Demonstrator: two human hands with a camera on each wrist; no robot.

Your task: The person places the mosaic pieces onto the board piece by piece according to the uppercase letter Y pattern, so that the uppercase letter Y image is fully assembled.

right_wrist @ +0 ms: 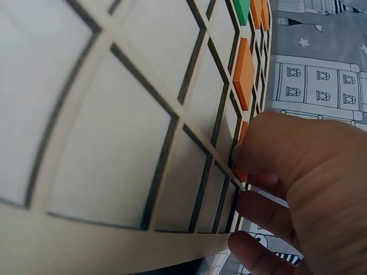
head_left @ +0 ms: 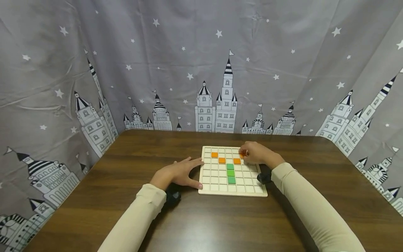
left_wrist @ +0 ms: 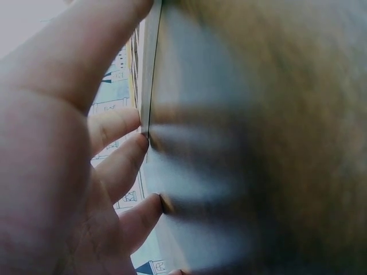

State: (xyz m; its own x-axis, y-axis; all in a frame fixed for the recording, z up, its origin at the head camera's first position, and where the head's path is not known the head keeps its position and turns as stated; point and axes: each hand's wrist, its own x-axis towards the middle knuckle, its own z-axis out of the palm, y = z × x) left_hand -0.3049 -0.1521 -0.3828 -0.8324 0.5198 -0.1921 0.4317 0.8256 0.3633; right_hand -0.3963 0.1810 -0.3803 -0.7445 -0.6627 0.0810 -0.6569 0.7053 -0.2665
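Note:
A pale wooden grid board (head_left: 214, 188) lies flat on the table. Spread along its left edge is my left hand (head_left: 181, 172), thumb and fingertips touching the rim with the fingers nearly straight. At the board's far right corner my right hand (head_left: 257, 153) pinches an orange square tile (right_wrist: 243, 133), mostly covered by the thumb and fingers and low over a cell there. Another orange tile (head_left: 237, 161) sits diagonally in front of it. On the left are two more, an orange tile (head_left: 221, 160) and the farther orange tile (head_left: 214, 154). Three green tiles (head_left: 231, 173) line up down the middle column.
The brown wooden table (head_left: 201, 224) extends on all sides of the board. Behind it hangs a grey curtain (head_left: 176, 42) printed with castles and stars. A dark wrist device (head_left: 264, 177) overlaps the board's right edge in the head view.

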